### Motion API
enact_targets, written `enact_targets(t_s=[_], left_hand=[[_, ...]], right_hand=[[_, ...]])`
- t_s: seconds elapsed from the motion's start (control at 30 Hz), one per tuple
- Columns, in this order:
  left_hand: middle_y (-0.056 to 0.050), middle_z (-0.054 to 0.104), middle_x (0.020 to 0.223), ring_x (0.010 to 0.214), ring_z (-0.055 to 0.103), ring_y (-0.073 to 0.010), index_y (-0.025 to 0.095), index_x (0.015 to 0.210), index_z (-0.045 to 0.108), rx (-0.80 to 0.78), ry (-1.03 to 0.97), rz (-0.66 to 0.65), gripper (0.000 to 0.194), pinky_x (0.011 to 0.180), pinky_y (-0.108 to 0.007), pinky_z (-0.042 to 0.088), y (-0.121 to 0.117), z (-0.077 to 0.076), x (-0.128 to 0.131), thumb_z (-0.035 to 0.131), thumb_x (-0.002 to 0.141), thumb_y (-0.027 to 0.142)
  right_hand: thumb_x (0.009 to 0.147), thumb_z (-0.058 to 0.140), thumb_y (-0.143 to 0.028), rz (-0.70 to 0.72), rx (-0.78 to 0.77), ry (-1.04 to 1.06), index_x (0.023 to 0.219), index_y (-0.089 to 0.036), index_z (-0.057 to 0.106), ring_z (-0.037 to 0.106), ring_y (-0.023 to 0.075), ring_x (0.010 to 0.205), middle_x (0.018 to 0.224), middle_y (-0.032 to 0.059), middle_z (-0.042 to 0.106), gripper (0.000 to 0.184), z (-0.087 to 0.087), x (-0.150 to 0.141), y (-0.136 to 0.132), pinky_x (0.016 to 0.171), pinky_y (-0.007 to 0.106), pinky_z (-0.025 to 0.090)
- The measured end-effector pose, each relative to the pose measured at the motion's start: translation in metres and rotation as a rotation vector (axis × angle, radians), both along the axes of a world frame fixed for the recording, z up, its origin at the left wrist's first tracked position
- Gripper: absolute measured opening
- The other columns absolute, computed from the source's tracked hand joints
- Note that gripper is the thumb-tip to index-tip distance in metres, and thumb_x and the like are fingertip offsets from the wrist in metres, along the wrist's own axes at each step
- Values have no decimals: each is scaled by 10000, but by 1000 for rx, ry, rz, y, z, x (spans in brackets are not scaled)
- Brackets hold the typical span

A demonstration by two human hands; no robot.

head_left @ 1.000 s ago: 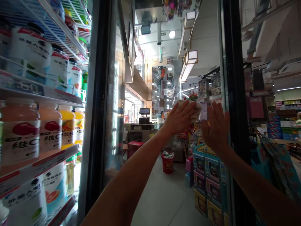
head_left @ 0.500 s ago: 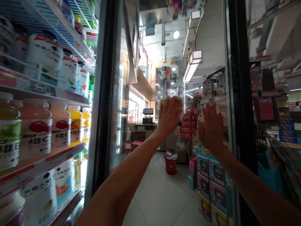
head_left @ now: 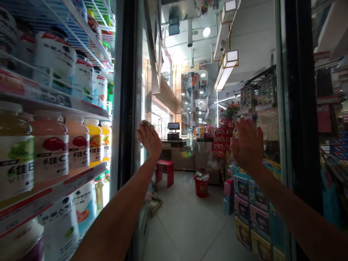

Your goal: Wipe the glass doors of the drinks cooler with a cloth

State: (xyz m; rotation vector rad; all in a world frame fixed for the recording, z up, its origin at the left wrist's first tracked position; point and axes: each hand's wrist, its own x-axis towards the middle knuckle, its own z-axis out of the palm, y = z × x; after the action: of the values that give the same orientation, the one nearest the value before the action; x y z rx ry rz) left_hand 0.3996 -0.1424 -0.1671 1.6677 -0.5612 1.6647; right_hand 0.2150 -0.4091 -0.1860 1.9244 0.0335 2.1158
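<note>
My left hand (head_left: 149, 137) is raised against the glass of the open fridge door (head_left: 295, 119), close to its left edge. Its fingers are curled over a pale cloth (head_left: 146, 123), of which only a scrap shows above the knuckles. My right hand (head_left: 247, 145) lies flat on the same glass further right, fingers stretched upward, holding nothing. Both forearms reach up from the bottom of the view. The shop beyond shows through the glass.
Fridge shelves (head_left: 81, 174) on my left carry rows of drink bottles (head_left: 78, 145) with price strips. Through the glass I see a tiled aisle, a red stool (head_left: 165, 170), a red bin (head_left: 201, 185), stacked toy boxes (head_left: 250, 214) and a checkout counter (head_left: 179, 152).
My left hand has swept the cloth leftward and slightly down across the glass, from beside my right hand to the door's left edge. My right hand stays flat in place.
</note>
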Motion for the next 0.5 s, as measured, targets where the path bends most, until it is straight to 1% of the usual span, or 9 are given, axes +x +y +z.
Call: enact_targets(t_s=[0.07, 0.1, 0.13, 0.2, 0.27, 0.3, 0.37, 0.47, 0.5], left_hand=[[-99, 165, 1490, 1378, -61, -260, 93, 1386, 230, 1, -18, 6, 498, 1126, -534, 58, -30, -13, -18, 216, 920, 269], [-62, 201, 1485, 1384, -20, -232, 138, 1379, 271, 60, -55, 7, 491, 1139, -476, 108, -47, -18, -30, 264, 913, 292], [-23, 239, 1475, 1387, 19, -204, 185, 1367, 311, 163, -109, 1, 478, 1143, -426, 142, -64, -23, -42, 302, 904, 306], [9, 295, 1453, 1385, 57, -187, 227, 1349, 348, 437, -271, -7, 460, 1141, -411, 153, -91, -29, -62, 329, 898, 309], [11, 324, 1439, 1384, 76, -187, 229, 1342, 359, 627, -379, -13, 451, 1141, -423, 145, -99, -33, -70, 332, 899, 309], [10, 329, 1436, 1383, 87, -184, 228, 1341, 360, 652, -380, -17, 448, 1141, -420, 147, -96, -33, -68, 329, 901, 309], [-5, 318, 1442, 1379, 107, -185, 206, 1343, 355, 540, -277, -29, 447, 1141, -403, 158, -74, -32, -52, 305, 909, 305], [-67, 252, 1467, 1373, 118, -238, 109, 1341, 340, 68, 4, -19, 477, 1140, -412, 140, -23, -32, -14, 232, 928, 322], [-124, 210, 1473, 1368, 100, -285, 35, 1338, 314, -25, 48, -9, 507, 1135, -456, 110, -10, -34, -4, 200, 932, 316]], right_hand=[[854, 378, -291, 3, -24, 11, 1368, -153, 311, 293, 233, 1335, 1409, 123, 382, 537, -3, 3, 5, 1081, 471, 215], [851, 383, -288, 3, -32, 14, 1366, -153, 315, 296, 233, 1333, 1406, 123, 386, 537, -5, 5, 6, 1081, 467, 216], [850, 384, -285, 3, -33, 15, 1365, -152, 318, 298, 234, 1332, 1406, 124, 386, 536, -6, 6, 7, 1081, 466, 217], [851, 380, -283, -3, -25, 17, 1367, -152, 315, 302, 235, 1330, 1409, 123, 381, 536, -8, 6, 7, 1080, 464, 218], [853, 380, -288, -10, -18, 15, 1366, -157, 318, 302, 229, 1331, 1408, 120, 384, 533, -9, 5, 5, 1083, 457, 214], [853, 381, -290, -9, -15, 11, 1364, -161, 323, 302, 225, 1331, 1406, 117, 388, 530, -11, 5, 3, 1085, 451, 211], [850, 392, -296, -4, -7, 1, 1359, -164, 333, 307, 220, 1328, 1403, 116, 394, 528, -15, 3, 0, 1087, 444, 208], [841, 406, -292, 3, -1, 17, 1359, -153, 332, 308, 229, 1327, 1399, 128, 397, 541, -27, 2, -1, 1086, 457, 200], [838, 410, -289, 6, -3, 31, 1361, -152, 329, 304, 233, 1329, 1398, 131, 397, 546, -32, 2, -1, 1086, 465, 197]])
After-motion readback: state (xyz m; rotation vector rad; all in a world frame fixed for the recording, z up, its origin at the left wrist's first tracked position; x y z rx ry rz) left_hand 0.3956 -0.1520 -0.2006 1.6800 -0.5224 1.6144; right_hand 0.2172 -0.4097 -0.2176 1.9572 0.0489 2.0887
